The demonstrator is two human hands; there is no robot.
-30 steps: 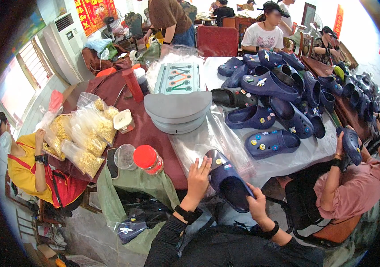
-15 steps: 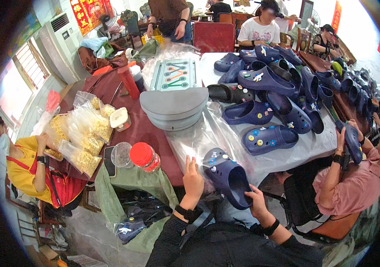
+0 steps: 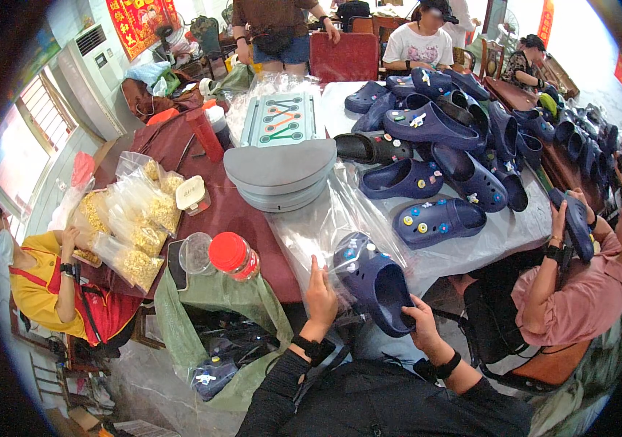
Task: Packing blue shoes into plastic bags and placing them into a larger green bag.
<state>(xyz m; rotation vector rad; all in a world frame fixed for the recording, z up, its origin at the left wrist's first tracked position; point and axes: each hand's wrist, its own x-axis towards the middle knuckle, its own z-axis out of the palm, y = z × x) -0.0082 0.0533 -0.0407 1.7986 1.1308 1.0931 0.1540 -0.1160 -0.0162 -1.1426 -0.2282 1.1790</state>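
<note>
A dark blue foam clog with small charms on its toe is tilted in front of me, toe up and away. My right hand grips it by the heel, thumb over the rim. My left hand is closed at the edge of a clear plastic bag, index finger pointing up, just left of the clog. That bag reaches from the table to the clog's toe. Below my left forearm, a green woven sack hangs open with another bagged clog in it.
Many blue clogs are heaped on the white-covered table at right. A grey case-like device stands at centre. Left of it are a red-lidded jar, a clear tub and bags of yellow pieces. Co-workers sit on both sides.
The fingers of my left hand have curled in, leaving the index finger up. The clog and my right hand have shifted slightly. At the back, a standing person has moved.
</note>
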